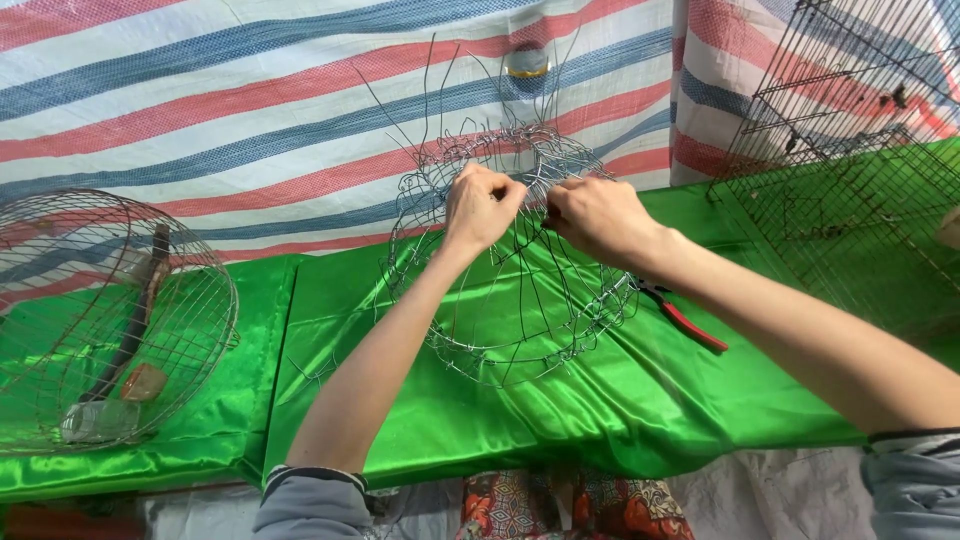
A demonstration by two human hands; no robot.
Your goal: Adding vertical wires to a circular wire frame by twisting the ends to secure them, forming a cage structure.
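Both hands pinch wires at the top of a wire frame (510,300) on the green table (600,410): left hand (483,205), right hand (597,215). Red pliers (685,318) lie just beside the frame.

Both arms reach forward — left hand (482,205) and right hand (597,215) close together, fingers curled.

A: What is the wire frame (510,250) made of?
B: Thin bare metal, dull grey. The cloth (600,400) under it is glossy green satin, smooth.
A: And right of the frame?
B: Pliers (685,318) with shiny red plastic grips; behind it, a matt striped woven tarpaulin (250,110).
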